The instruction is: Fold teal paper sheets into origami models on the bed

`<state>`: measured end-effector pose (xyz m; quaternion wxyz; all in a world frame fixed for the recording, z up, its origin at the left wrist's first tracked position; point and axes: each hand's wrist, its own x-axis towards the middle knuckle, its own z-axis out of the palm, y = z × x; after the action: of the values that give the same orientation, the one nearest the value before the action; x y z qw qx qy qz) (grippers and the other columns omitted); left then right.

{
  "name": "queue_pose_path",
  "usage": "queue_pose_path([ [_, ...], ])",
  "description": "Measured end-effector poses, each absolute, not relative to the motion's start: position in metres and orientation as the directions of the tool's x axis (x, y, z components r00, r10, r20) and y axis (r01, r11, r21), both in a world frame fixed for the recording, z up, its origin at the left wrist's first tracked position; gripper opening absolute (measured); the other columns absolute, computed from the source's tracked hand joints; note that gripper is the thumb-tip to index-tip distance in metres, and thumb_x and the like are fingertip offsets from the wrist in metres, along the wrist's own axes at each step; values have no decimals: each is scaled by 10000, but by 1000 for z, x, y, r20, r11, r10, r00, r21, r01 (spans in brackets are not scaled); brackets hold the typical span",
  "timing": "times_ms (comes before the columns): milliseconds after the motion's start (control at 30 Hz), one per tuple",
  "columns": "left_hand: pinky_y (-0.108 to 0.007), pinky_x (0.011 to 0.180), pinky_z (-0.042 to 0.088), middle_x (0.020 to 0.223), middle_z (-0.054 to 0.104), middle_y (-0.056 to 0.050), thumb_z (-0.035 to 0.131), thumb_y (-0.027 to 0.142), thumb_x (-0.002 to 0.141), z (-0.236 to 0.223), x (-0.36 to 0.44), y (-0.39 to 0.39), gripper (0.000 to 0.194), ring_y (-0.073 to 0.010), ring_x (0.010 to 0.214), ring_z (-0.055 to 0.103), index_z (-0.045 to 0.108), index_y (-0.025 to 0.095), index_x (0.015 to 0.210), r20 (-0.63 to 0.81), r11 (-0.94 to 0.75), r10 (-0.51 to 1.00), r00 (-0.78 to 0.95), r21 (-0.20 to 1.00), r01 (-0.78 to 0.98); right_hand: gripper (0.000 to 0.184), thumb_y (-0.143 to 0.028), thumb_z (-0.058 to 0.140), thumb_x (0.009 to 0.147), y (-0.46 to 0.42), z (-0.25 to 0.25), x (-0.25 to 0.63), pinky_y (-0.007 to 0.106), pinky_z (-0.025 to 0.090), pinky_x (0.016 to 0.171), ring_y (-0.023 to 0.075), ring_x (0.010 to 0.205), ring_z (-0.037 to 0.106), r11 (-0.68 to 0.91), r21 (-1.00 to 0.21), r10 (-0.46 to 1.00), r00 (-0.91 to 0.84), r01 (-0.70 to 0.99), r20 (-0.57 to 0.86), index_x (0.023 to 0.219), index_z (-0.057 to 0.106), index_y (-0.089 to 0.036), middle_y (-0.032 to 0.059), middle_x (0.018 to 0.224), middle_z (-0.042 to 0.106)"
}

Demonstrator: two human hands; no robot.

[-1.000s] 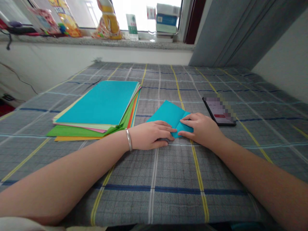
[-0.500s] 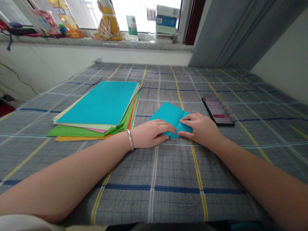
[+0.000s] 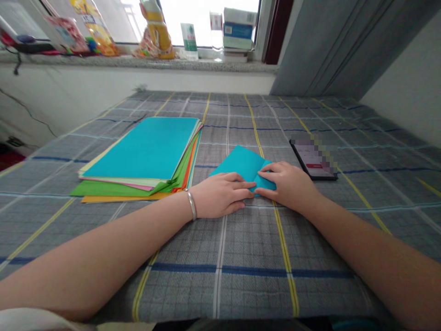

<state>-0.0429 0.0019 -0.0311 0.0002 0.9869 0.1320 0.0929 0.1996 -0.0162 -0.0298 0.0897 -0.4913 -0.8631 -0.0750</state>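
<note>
A folded piece of blue paper (image 3: 239,161) lies on the checked cloth in front of me, with a crease and a narrow folded part at its right. My left hand (image 3: 225,194), a silver bangle at its wrist, rests flat across the paper's near left part, fingers stretched toward the crease. On the folded right part, my right hand (image 3: 280,181) has its thumb and fingertips pressed to the paper, thumb and forefinger apart. The fingertips of both hands nearly meet at the crease. The paper's near edge is mostly hidden under my hands.
Left of my hands lies a stack of coloured paper (image 3: 144,147), blue on top, with green and orange sheets jutting out. A phone (image 3: 312,161) lies to the right. Bottles, boxes and packets stand on the windowsill (image 3: 117,61) beyond the checked cloth (image 3: 255,239).
My left hand has shifted slightly nearer to me and to the right, its fingertips now closer to the right hand. The right hand and the paper look almost unmoved.
</note>
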Motion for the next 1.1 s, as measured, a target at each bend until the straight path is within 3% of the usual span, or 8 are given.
queue_pose_path([
  [233, -440, 1012, 451, 1401, 569, -77, 453, 337, 986, -29, -43, 4, 319, -277, 1156, 548, 631, 178, 1198, 170, -969, 244, 955, -3, 248, 533, -623, 607, 819, -17, -29, 200, 431, 457, 921, 304, 1091, 592, 490, 28, 845, -483, 871, 228, 1108, 743, -197, 83, 1228, 676],
  [567, -448, 1017, 447, 1392, 576, -60, 474, 358, 980, -29, -40, 4, 294, -278, 1157, 541, 655, 197, 1148, 177, -965, 262, 949, 45, 258, 514, -591, 644, 803, -18, -25, 206, 514, 432, 971, 349, 1204, 545, 426, 9, 888, -420, 905, 190, 1207, 706, -278, 101, 1360, 606],
  [700, -445, 1012, 451, 1367, 594, -76, 465, 350, 985, -29, -37, 0, 324, -265, 1130, 552, 621, 176, 1208, 191, -957, 292, 937, 62, 285, 435, -503, 668, 818, -16, -30, 210, 524, 393, 1025, 345, 1239, 519, 496, -17, 841, -475, 868, 260, 1155, 731, -236, 136, 1361, 598],
  [800, -455, 1002, 456, 1351, 603, -89, 462, 358, 985, -29, -36, -2, 356, -270, 1128, 557, 602, 171, 1253, 203, -957, 289, 936, 42, 287, 247, -381, 696, 825, -16, -26, 210, 484, 420, 994, 309, 1196, 534, 641, -17, 729, -601, 767, 328, 1028, 767, -259, 94, 1299, 638],
  [867, -455, 993, 461, 1348, 605, -92, 466, 361, 982, -29, -36, -3, 350, -273, 1125, 560, 614, 172, 1237, 210, -958, 285, 935, 25, 286, 145, -292, 658, 869, -17, -19, 208, 415, 458, 927, 244, 1057, 591, 760, -6, 619, -721, 650, 310, 956, 770, -259, 56, 1137, 709],
  [967, -441, 1003, 459, 1344, 611, -84, 460, 355, 984, -29, -36, -2, 330, -267, 1130, 559, 633, 176, 1201, 205, -964, 264, 942, 11, 267, 172, -208, 595, 915, -22, -10, 206, 371, 467, 885, 206, 936, 617, 858, 32, 494, -840, 513, 225, 891, 765, -223, 29, 934, 748],
  [1100, -444, 1007, 458, 1352, 607, -82, 444, 368, 990, -29, -37, 0, 335, -278, 1143, 553, 643, 180, 1183, 179, -967, 249, 952, -9, 255, 183, -197, 602, 906, -27, -5, 208, 402, 453, 878, 241, 985, 624, 838, 83, 520, -837, 539, 171, 917, 771, -267, 18, 982, 751],
])
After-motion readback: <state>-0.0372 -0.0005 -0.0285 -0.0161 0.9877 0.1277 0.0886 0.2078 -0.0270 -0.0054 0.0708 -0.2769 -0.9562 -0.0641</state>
